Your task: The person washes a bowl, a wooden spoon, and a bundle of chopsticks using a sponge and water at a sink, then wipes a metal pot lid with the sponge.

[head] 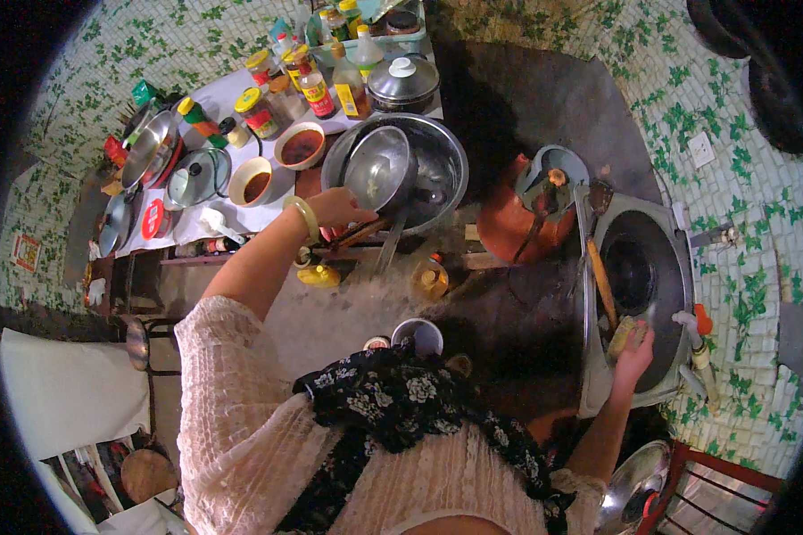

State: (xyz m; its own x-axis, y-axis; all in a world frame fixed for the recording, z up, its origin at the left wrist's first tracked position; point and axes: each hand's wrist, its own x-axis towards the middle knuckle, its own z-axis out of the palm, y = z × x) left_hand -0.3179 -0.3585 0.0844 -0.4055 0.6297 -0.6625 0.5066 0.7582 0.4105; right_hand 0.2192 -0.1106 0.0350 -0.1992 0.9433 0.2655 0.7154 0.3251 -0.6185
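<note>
My left hand [340, 208], with a pale bangle at its wrist, reaches the near side of a large steel basin [456, 157]. A smaller metal bowl [378, 167] rests tilted inside this basin. The fingertips are beside the bowl's lower edge, just above a brown wooden piece [361, 233]; whether they grip either is unclear. Over the sink [669, 341] at the right, my right hand [636, 351] holds a yellowish scrubbing sponge [619, 336]. The sponge is at the lower end of a turner's wooden handle [601, 284]; the turner's dark head lies on the sink's upper rim.
Sauce bottles [318, 97], jars and a lidded pot [403, 83] crowd the table. Two bowls of dark sauce [300, 146] stand left of the basin. An orange-red tub [502, 227] sits between table and sink. An oil bottle [430, 277] stands near the table's front.
</note>
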